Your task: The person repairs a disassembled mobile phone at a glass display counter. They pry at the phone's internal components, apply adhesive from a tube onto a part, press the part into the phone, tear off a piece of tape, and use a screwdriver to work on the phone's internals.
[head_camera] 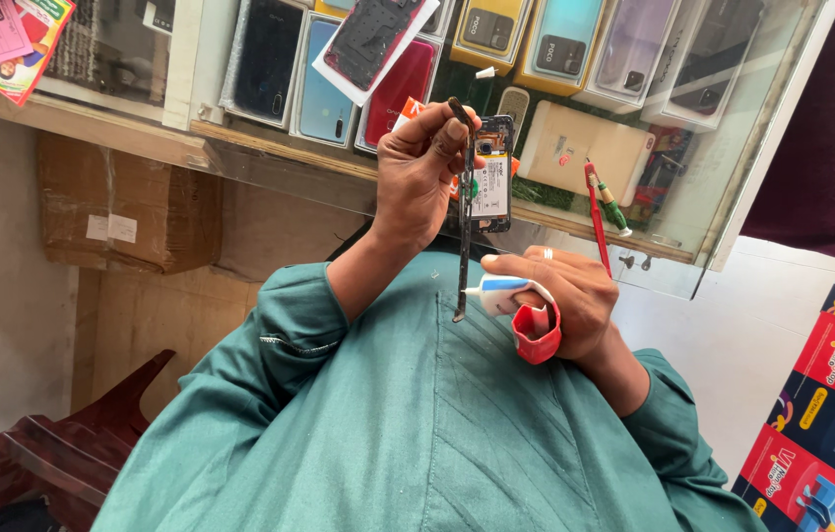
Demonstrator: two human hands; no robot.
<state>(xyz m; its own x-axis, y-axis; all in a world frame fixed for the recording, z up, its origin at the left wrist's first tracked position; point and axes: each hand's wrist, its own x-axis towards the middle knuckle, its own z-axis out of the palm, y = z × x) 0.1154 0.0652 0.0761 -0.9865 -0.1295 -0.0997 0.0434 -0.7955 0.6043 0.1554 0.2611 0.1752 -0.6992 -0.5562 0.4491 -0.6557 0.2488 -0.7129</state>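
While one hand [422, 167] holds one strip [464, 212], the other hand [565, 296] grips one tube [511, 293].

Glass display counter [733, 187], wooden shelf edge [122, 133], cardboard box [122, 202], possibly a maroon chair [63, 433], daylight.

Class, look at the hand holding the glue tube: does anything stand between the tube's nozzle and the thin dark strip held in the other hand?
Nothing visible does. The right hand points the glue tube straight at the thin dark strip hanging from the left hand, with its tip right at the strip. The opened phone lies behind.
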